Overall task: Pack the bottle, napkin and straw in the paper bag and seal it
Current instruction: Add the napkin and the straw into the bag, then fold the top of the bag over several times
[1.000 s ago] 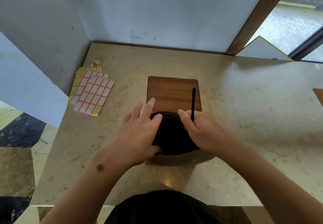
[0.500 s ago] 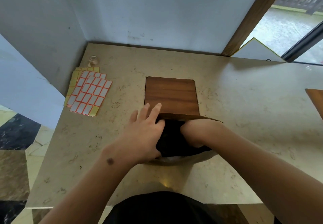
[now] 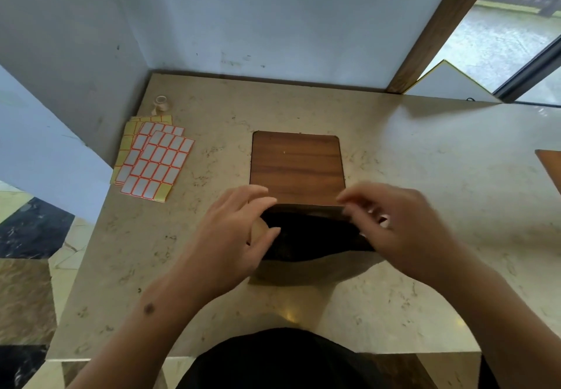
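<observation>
The brown paper bag (image 3: 303, 271) stands upright at the table's near middle, its mouth open and dark inside. My left hand (image 3: 230, 236) grips the bag's left rim, thumb over the edge. My right hand (image 3: 400, 227), blurred, pinches the right rim near its far corner. No bottle, napkin or straw shows on the table, and the bag's dark inside hides whatever is in it.
A wooden board (image 3: 296, 165) lies flat just behind the bag. Sheets of orange-edged label stickers (image 3: 154, 161) and a small tape roll (image 3: 161, 103) sit at the far left by the wall. Another wooden piece (image 3: 551, 164) pokes in at the right edge.
My right hand held a black straw over the bag, dipped into the mouth, and now is out at the right rim without the straw. My left hand stayed on the left rim.
</observation>
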